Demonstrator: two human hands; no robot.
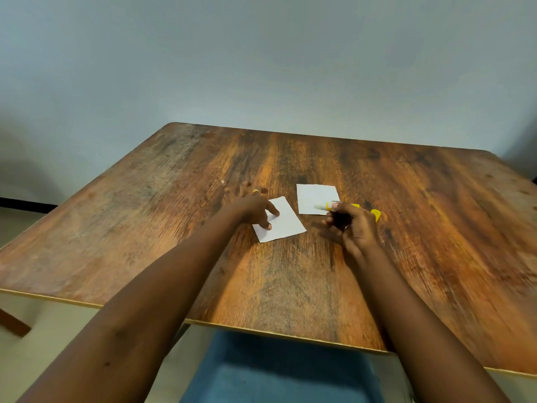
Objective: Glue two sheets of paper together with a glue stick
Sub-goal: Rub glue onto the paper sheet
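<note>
Spanning the view, a wooden table [406,228] holds two separate white sheets. The left hand [250,209], fingers spread, presses the near sheet [286,225]. The right hand [353,228] grips a yellow glue stick [329,205], its pale tip over the far sheet [315,196].

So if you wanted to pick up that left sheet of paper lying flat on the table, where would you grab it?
Probably the near right corner of the left sheet, coming from the right. It lies flat on the table, so a fingertip must lift an edge first, and the left hand already covers its far left part.
</note>
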